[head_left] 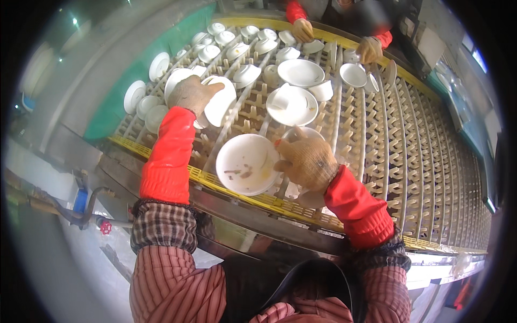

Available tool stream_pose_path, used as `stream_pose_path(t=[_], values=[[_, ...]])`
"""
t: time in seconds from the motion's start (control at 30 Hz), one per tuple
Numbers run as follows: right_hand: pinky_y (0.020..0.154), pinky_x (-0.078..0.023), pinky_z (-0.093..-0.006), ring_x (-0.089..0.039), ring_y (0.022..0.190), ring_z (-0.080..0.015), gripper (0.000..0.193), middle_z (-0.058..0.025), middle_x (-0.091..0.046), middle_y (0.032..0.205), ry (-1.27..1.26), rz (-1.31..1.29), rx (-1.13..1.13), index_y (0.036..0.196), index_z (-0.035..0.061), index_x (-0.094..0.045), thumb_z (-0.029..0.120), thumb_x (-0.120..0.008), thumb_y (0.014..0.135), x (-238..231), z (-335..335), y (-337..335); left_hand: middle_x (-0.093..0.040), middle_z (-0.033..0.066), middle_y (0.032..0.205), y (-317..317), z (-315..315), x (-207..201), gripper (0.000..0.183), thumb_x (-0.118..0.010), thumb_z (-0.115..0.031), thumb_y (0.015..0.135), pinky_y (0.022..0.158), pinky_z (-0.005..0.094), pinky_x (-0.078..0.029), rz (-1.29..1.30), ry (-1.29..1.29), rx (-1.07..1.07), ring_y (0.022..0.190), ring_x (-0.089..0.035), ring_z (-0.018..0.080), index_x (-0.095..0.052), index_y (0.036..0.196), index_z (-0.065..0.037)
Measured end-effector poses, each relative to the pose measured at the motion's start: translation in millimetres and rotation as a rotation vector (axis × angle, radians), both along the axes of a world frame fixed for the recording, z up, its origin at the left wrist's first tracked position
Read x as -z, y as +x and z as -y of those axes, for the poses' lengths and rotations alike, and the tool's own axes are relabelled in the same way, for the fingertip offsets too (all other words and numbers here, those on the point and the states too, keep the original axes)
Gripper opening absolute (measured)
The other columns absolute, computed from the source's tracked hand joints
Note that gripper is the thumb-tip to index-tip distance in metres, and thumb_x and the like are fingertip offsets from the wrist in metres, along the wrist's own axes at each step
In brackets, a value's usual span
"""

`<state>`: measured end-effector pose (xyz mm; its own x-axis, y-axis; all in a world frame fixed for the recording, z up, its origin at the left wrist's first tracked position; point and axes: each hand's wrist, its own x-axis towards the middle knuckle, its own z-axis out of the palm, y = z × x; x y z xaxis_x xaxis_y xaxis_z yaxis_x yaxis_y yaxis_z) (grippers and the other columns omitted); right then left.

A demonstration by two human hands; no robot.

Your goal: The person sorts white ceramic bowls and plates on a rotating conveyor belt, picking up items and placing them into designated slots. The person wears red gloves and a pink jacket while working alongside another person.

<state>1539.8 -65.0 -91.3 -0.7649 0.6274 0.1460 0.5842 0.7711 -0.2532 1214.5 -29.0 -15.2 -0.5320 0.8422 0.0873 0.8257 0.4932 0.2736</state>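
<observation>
My left hand (194,95), in a tan work glove and red sleeve, is closed on a white plate (221,105) that stands tilted on the pegged conveyor. Another white dish (176,79) is partly hidden behind that hand. My gloved right hand (309,160) grips the right rim of a large white bowl (245,167) with brown and yellow food residue in it. One more white bowl (308,133) shows partly behind the right hand. Just beyond, a white plate (292,110) carries some scraps, beside a small white cup (322,91).
Rows of beige pegs (420,156) cover the conveyor, edged by a yellow strip (253,198). Several small bowls (237,51) sit at the far left, near a green curtain (126,81). Across the belt, another person's gloved hands (369,50) are among dishes.
</observation>
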Motion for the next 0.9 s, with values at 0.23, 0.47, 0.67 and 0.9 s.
stream_pose_path(t=[0.23, 0.47, 0.67, 0.9], values=[[0.091, -0.064, -0.0486, -0.081, 0.101, -0.0380, 0.037, -0.0204, -0.081, 0.110, 0.110, -0.278, 0.228, 0.142, 0.0108, -0.074, 0.023, -0.070, 0.107, 16, -27, 43, -0.077, 0.0254, 0.138, 34, 74, -9, 0.093, -0.088, -0.066, 0.086, 0.111, 0.0456, -0.057, -0.124, 0.166, 0.567, 0.129, -0.073, 0.0379, -0.070, 0.150, -0.001], [0.095, -0.060, -0.0414, -0.075, 0.110, -0.0294, 0.038, -0.0164, -0.078, 0.122, -0.319, -0.908, 0.137, 0.138, -0.0029, -0.070, 0.020, -0.069, 0.108, -38, -82, -25, -0.078, 0.0197, 0.116, 98, 124, 37, 0.086, -0.091, -0.064, 0.076, 0.116, 0.0506, -0.051, -0.162, -0.100, 1.072, 0.116, -0.073, 0.0414, -0.075, 0.135, -0.004], [0.135, -0.034, -0.0491, -0.061, 0.145, -0.0426, 0.065, -0.0284, -0.073, 0.141, 0.114, -0.168, 0.144, 0.154, -0.0015, -0.063, 0.030, -0.079, 0.099, -18, -90, -48, -0.077, 0.0267, 0.128, 111, 121, 34, 0.093, -0.093, -0.061, 0.071, 0.120, 0.0550, -0.047, -0.069, -0.152, 0.963, 0.126, -0.072, 0.0444, -0.071, 0.138, -0.001], [0.132, -0.038, -0.0551, -0.071, 0.124, -0.0458, 0.061, -0.0240, -0.075, 0.136, 0.303, -0.029, 0.132, 0.137, -0.0008, -0.070, 0.035, -0.086, 0.091, 0, -118, -42, -0.078, 0.0237, 0.125, 123, 110, 76, 0.063, -0.087, -0.032, 0.086, 0.112, 0.0540, -0.050, -0.499, -0.069, 0.871, 0.114, -0.076, 0.0440, -0.070, 0.140, -0.004]])
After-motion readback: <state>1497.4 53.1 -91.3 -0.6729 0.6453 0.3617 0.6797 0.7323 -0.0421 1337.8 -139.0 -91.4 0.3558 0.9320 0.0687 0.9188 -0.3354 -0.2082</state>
